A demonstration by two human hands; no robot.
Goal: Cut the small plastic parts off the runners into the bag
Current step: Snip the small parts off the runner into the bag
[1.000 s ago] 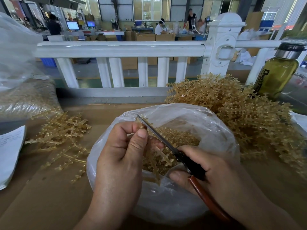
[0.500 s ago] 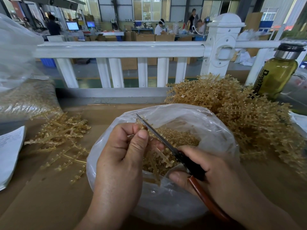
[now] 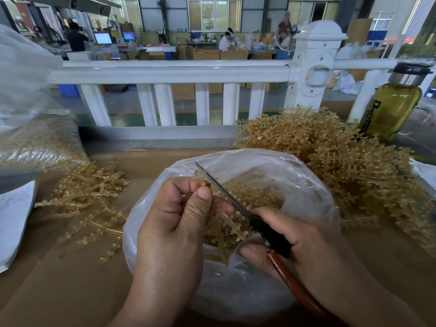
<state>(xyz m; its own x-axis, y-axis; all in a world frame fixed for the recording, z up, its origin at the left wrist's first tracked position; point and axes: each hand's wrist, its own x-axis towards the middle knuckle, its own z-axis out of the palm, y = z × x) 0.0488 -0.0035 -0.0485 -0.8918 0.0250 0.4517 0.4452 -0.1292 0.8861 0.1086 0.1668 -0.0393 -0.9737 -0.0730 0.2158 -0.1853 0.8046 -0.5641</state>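
Little has changed: my left hand (image 3: 174, 221) still pinches the runner (image 3: 232, 226) over the bag (image 3: 295, 175), my right hand (image 3: 304, 246) grips the scissors (image 3: 236, 202), so the snipping continues.

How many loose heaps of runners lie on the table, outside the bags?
2: a small heap left of the open bag, a large heap to its right, beside the bottle. Others may be hidden.

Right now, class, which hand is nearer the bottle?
Right. The right hand, gripping scissors, is below and left of the bottle; the left hand, pinching a runner, is farther left over the bag.
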